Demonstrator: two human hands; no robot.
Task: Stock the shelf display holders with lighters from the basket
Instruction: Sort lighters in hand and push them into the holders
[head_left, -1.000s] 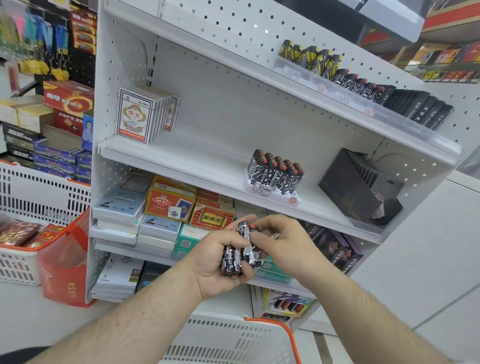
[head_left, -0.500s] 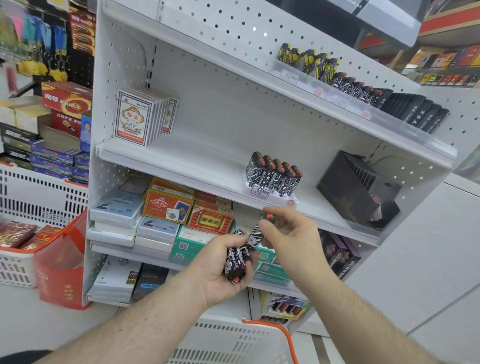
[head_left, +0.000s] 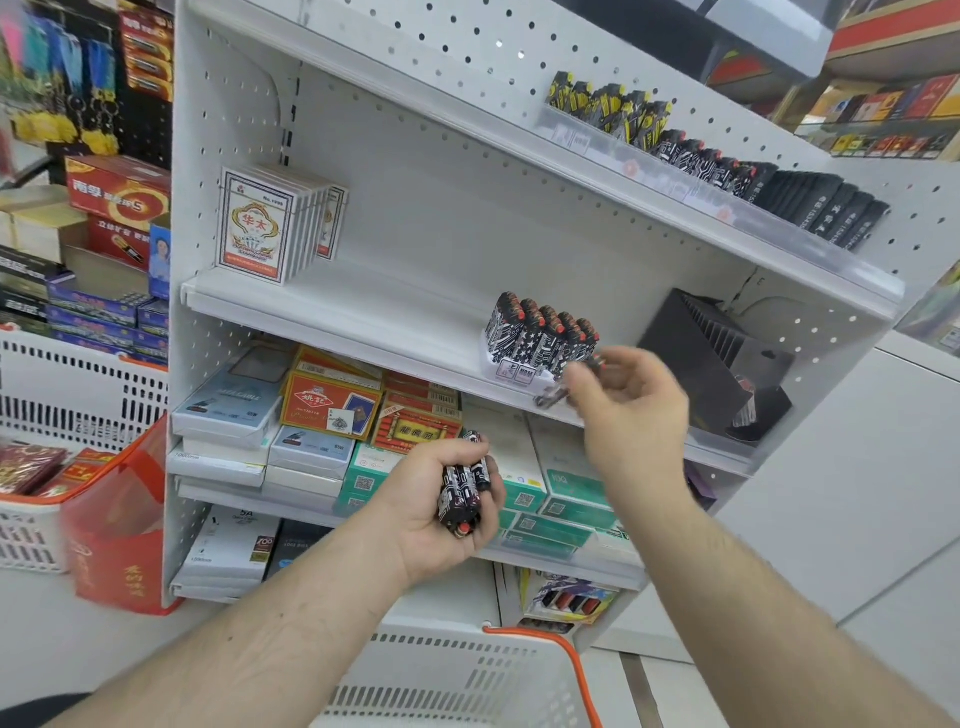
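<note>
On middle shelf (head_left: 332, 312), rt of centre: white display holder (head_left: 511, 370) w/ row of lighters (head_left: 543, 335) standing upright, black bodies w/ white line/star print, red caps on top. Small label on holder front, print too small to read. Just in front of that holder: right hand (head_left: 631, 400), blurred, fingers curled, pinching one lighter (head_left: 558, 392) of same black-white pattern, tilted, near shelf edge. Lower, in front of 2nd shelf down: left hand (head_left: 441, 506), fingers wrapped round bundle of lighters (head_left: 464, 491), same print, held roughly upright, one red end showing at bottom. Bottom centre: white basket (head_left: 447, 675) w/ orange handle, contents not visible. Rt of holder: black ribbed holder (head_left: 696, 358), tilted back. Top shelf: yellow-black lighters (head_left: 608, 106), then black-white ones, then plain black ones w/ white writing, unreadable. Left on middle shelf: playing-card packs (head_left: 257, 226) marked "华太" and "No.1995". Below: red card box (head_left: 330, 402) w/ "姚记", and grey cable boxes w/ "5A" on lowest shelf. Far left: red box (head_left: 117, 192) w/ "南孚".
</note>
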